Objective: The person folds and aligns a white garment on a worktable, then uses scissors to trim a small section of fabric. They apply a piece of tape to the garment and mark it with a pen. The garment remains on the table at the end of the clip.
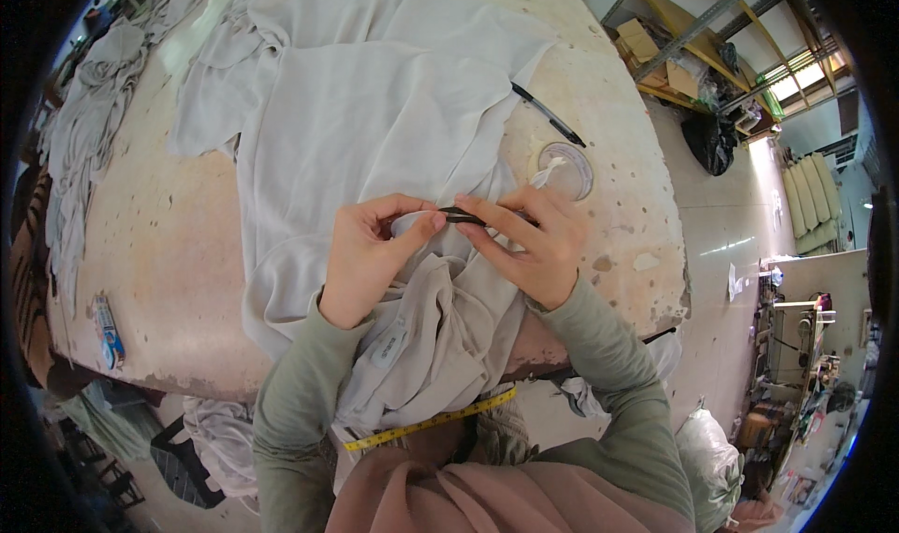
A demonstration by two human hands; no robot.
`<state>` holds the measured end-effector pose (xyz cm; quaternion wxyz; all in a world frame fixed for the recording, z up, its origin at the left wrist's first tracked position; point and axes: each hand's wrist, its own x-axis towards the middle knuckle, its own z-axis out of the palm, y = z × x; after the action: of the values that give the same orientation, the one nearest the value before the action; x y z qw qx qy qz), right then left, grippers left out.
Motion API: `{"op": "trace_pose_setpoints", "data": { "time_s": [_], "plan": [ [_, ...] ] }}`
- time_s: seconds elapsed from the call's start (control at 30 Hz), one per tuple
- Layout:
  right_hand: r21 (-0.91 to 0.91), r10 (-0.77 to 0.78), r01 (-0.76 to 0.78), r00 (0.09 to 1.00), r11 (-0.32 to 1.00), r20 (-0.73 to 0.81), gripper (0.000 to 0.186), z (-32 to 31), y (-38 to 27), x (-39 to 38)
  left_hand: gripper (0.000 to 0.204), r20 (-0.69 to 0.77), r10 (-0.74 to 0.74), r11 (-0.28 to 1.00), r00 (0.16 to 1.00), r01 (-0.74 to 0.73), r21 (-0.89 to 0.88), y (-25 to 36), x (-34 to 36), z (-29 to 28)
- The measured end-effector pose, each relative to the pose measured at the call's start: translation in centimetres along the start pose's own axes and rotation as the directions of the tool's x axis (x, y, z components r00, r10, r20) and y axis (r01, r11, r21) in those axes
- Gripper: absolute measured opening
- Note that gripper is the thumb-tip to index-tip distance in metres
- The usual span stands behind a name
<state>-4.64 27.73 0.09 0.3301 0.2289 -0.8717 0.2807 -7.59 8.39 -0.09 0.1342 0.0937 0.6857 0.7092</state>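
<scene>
A light grey garment lies spread over the worn table, its near part bunched up against my body with a pale label showing. My left hand is closed, pinching a fold of this cloth between thumb and forefinger. Close beside those fingertips, my right hand grips a small, slim black tool; it looks like thread snips, but the fingers cover most of it. The tool's tip meets the cloth at the left fingertips.
Right of the garment lie a black pen and a tape roll. A small blue box sits at the table's left edge. More grey cloth is heaped at far left. A yellow tape measure crosses my lap. Shelving stands beyond.
</scene>
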Motion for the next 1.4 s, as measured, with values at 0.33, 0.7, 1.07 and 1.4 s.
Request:
{"op": "trace_pose_setpoints", "data": {
  "time_s": [0.33,0.7,1.07,1.4],
  "plan": [
    [0.264,0.407,-0.440,0.897,0.858,0.170,0.032,0.8,0.0,-0.5,0.016,-0.043,0.033,0.996,0.999,-0.029,0.084,-0.7,0.2,0.6],
    [0.293,0.627,-0.706,0.707,0.645,0.327,0.026,0.0,2.2,0.1,0.015,-0.094,0.105,0.994,0.990,-0.103,0.025,-1.6,0.2,1.4],
    [0.574,0.553,-0.681,0.721,0.454,0.417,0.028,1.6,0.5,-0.7,0.024,-0.031,-0.053,0.945,0.998,0.040,-0.326,-1.1,0.0,1.7],
    [0.593,0.375,-0.692,0.464,-0.412,0.802,0.025,1.2,1.0,-1.0,0.019,0.155,-0.156,0.827,0.975,0.215,-0.519,-1.5,0.1,1.4]
  ]
}}
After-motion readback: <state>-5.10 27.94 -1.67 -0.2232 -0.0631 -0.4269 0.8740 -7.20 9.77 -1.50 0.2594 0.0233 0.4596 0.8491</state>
